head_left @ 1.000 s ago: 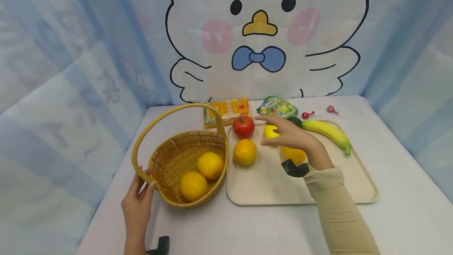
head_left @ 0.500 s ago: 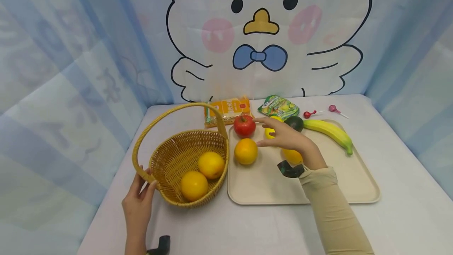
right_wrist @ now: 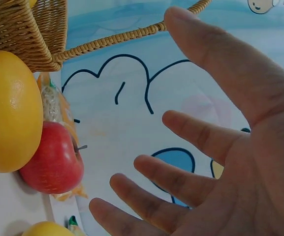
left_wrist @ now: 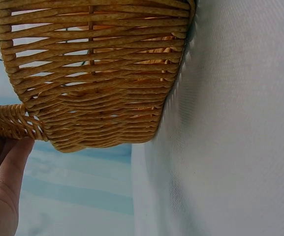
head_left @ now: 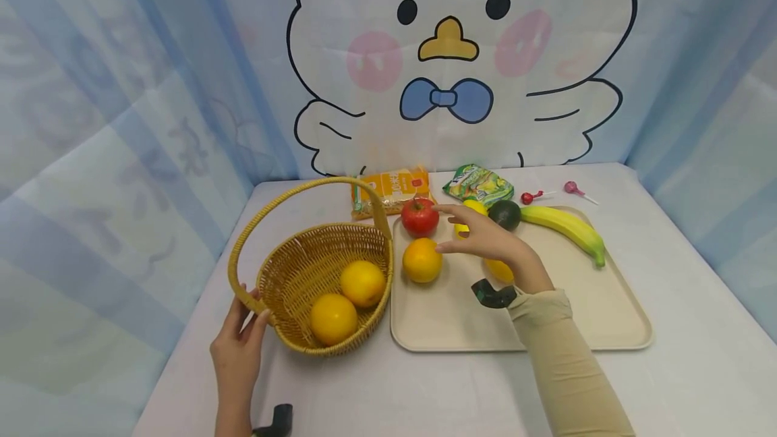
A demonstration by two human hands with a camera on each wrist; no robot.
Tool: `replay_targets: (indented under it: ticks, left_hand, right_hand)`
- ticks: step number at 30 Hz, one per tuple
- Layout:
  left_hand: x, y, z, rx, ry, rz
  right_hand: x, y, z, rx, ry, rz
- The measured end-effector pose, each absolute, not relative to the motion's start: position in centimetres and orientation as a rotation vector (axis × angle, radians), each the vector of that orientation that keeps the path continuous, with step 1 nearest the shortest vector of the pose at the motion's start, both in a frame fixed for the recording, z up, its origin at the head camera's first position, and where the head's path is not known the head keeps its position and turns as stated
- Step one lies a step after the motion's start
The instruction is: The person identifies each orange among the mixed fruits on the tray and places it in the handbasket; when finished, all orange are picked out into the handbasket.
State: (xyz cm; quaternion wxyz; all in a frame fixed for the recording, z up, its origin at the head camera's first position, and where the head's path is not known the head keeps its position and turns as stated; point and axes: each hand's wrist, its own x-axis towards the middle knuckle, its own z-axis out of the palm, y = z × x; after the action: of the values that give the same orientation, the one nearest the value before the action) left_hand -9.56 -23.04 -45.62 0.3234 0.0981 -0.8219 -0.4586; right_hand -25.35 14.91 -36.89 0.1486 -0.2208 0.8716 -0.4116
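My left hand point(head_left: 237, 349) pinches the lower left end of the handle of a wicker basket point(head_left: 291, 268); the left wrist view shows the thumb and fingers about the woven handle point(left_wrist: 14, 122). Two oranges point(head_left: 333, 319) lie inside the basket. Over the tray point(head_left: 449, 322) my right hand point(head_left: 492, 238) hovers with fingers spread and nothing in it. Just left of its thumb is an orange point(head_left: 421, 260), with a red apple point(head_left: 419, 217) behind it. The right wrist view shows the apple point(right_wrist: 53, 160) and orange point(right_wrist: 9, 113) apart from the spread fingers.
Partly behind the right hand are a yellow fruit point(head_left: 499, 270) and a lemon point(head_left: 475, 207). An avocado point(head_left: 505, 214) and a banana point(head_left: 564, 229) lie on the tray's far side. Behind stand an orange packet point(head_left: 391, 191), a green packet point(head_left: 479, 185) and two lollipops point(head_left: 529, 197).
My right hand has moved left and slightly down, closer to the orange beside the basket. The avocado shows more fully now. The left hand keeps its hold on the basket handle.
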Motion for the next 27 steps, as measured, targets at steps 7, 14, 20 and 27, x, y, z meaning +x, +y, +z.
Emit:
replay_targets:
  ticks: [7,14,20,27]
  left_hand:
    - [-9.6,-23.0,-45.6,0.288,-2.167,-1.204]
    - [-9.5,-22.9,-45.4,0.295,-2.167,-1.232]
    - [-9.6,-22.9,-45.5,0.292,-2.172,-1.234]
    - [-9.5,-22.9,-45.5,0.336,-2.188,-1.222]
  right_hand:
    - [-25.4,14.6,-37.2,-0.548,2.525,-1.177]
    - [-25.4,14.1,-37.7,-0.488,2.518,-1.206]
    - [-25.5,13.3,-39.2,-0.386,2.452,-1.24]
    - [-25.9,12.3,-41.2,-0.435,2.52,-1.148]
